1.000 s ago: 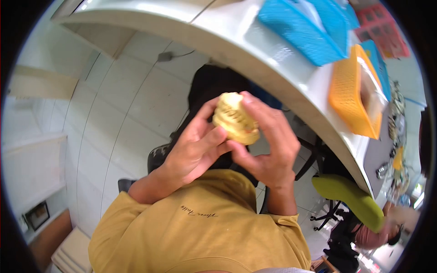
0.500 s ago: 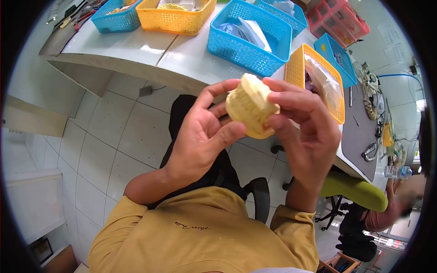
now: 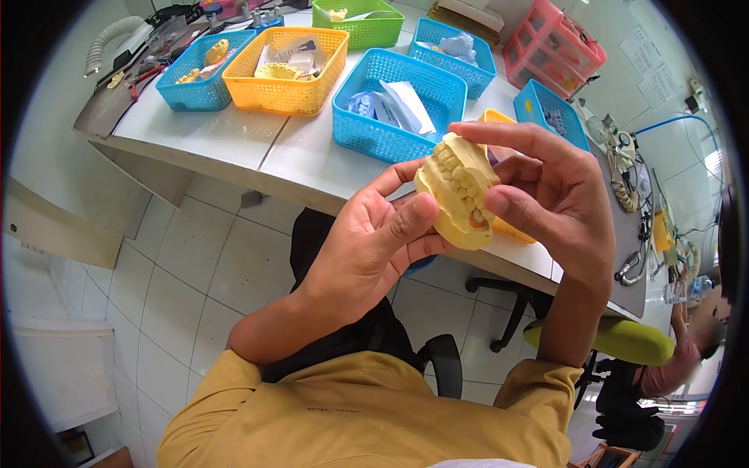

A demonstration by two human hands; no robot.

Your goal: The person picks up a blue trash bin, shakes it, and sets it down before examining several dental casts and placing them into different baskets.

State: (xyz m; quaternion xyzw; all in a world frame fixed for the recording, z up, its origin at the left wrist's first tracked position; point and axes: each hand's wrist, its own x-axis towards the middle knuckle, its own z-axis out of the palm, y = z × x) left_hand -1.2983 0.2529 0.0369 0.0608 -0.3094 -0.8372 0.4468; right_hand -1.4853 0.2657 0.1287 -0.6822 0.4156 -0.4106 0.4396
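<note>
A pale yellow plaster dental model (image 3: 460, 191), its upper and lower teeth set together, is held up in front of the table edge. A small pinkish patch shows low on its right side. My left hand (image 3: 374, 234) grips the model from the left, thumb on the near face and fingers behind and under it. My right hand (image 3: 554, 195) closes on it from the right, with the thumb near the teeth and the index finger over the top. Some fingertips are hidden behind the model.
On the white table (image 3: 312, 148) stand a blue basket (image 3: 398, 74) with papers, a yellow basket (image 3: 285, 93) with plaster casts, and a green basket (image 3: 359, 31). A pink drawer unit (image 3: 550, 51) stands behind. Another person (image 3: 671, 366) sits at the right near a green chair (image 3: 624, 341).
The dental model has turned so its teeth face me more clearly, and both hands have shifted right and slightly down. The view has tilted up, showing more of the table.
</note>
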